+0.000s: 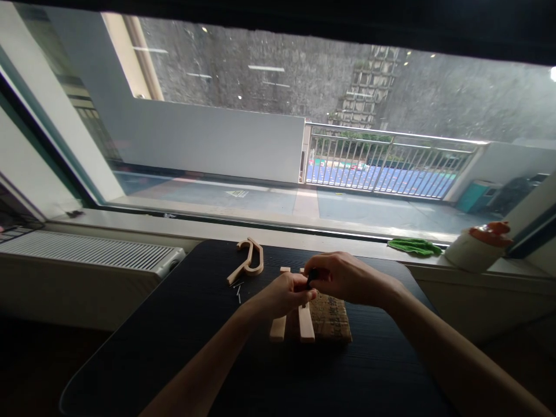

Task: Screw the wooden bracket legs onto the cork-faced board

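Observation:
My left hand [284, 292] and my right hand [341, 278] meet above the middle of a black table [182, 347], fingers pinched together. Between them shows a small dark object [310, 280] that I cannot make out. Under the hands lie two pale wooden slats [305, 324] side by side, partly hidden by the hands. Beside the slats sits a flat brown cork-like piece with dark print [333, 319]. A curved wooden part [248, 262] lies at the table's far left, with a few small thin nails [238, 289] close to it.
A window ledge runs behind the table with a green cloth [414, 247] and a white container with an orange top [475, 246] on it. A white radiator [87, 250] stands at the left. Beyond the glass is a balcony with a metal railing [382, 159].

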Demonstrator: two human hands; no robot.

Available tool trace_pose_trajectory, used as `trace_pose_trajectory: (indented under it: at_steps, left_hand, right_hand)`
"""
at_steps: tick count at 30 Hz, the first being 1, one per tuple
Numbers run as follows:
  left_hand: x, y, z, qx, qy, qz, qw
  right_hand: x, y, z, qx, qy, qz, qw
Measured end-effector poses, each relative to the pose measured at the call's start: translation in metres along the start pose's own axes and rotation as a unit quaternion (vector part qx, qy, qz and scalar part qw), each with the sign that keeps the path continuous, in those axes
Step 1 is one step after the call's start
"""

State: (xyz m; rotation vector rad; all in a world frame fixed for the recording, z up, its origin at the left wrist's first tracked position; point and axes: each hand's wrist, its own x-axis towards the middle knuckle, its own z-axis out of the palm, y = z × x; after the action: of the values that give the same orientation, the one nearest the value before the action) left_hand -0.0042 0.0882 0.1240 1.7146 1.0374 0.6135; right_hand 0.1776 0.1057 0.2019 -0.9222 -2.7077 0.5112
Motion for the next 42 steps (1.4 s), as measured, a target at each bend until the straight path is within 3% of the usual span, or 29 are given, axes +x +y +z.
trace_pose_trajectory:
  at_steps: [3, 12, 17, 33, 42]
  left_hand:
    - [-0.004, -0.004, 0.001, 0.01, 0.014, -0.001, 1.0]
    - [-0.015, -0.035, 0.013, 0.195, 0.116, 0.016, 0.974]
    - [-0.015, -0.034, 0.012, 0.245, 0.11, 0.038, 0.962]
    - [-0.014, -0.037, 0.011, 0.255, 0.113, 0.026, 0.96]
    - [-0.008, -0.038, 0.013, 0.253, 0.119, 0.017, 0.96]
  right_hand:
    - [0.004, -0.004, -0.007, -0.038, -0.038, 0.001, 0.999]
    - [0.017, -0.008, -0.022, -0.12, -0.109, -0.018, 0.987]
    - [0.015, -0.011, -0.026, -0.102, -0.114, -0.039, 0.987]
    - [0.02, -0.015, -0.022, -0.139, -0.131, 0.002, 0.982]
    - [0.022, -0.016, -0.022, -0.137, -0.141, -0.011, 0.98]
